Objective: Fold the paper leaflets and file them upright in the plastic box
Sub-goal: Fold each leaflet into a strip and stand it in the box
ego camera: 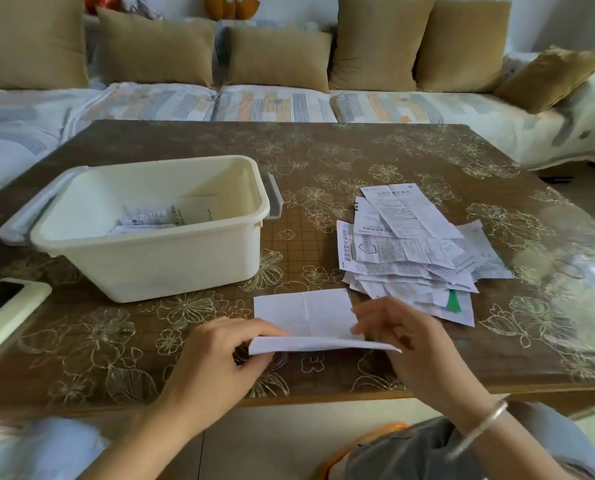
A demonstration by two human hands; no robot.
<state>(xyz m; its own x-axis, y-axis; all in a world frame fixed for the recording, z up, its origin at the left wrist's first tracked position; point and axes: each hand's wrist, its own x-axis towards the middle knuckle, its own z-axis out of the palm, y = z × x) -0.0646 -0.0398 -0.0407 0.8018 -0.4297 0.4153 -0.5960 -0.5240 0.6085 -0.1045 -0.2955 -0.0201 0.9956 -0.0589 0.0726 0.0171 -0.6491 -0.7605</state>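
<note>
- A phone (3,306) in a pale case lies flat at the left edge of the table (358,150), screen up.
- A cream plastic box (150,265) stands on the left half of the table, just right of the phone, with no lid on top.
- A few folded leaflets (143,221) are already in the box, at the bottom. They lean more than they stand.
- The left hand (216,355) is near the front edge of the table. Its fingers are curled in. The thumb is on top and the fingers are below, and they pinch the left end of the paper.
- A white leaflet (303,313) is between the two hands, near the middle of the front edge. Its far part lies flat on the table. Its near part is lifted up and bent over, so a long fold runs from hand to hand.
- The right hand (403,337) holds the right end of the same leaflet. Its fingers are bent and close together, with the tips on the paper.
- A silver bracelet (479,427) is on the right wrist.
- A messy pile of open leaflets (413,247) lies on the right half of the table, just behind the right hand and well apart from the box.
- A sofa (271,105) with tan cushions (278,57) runs along the far side of the table.
</note>
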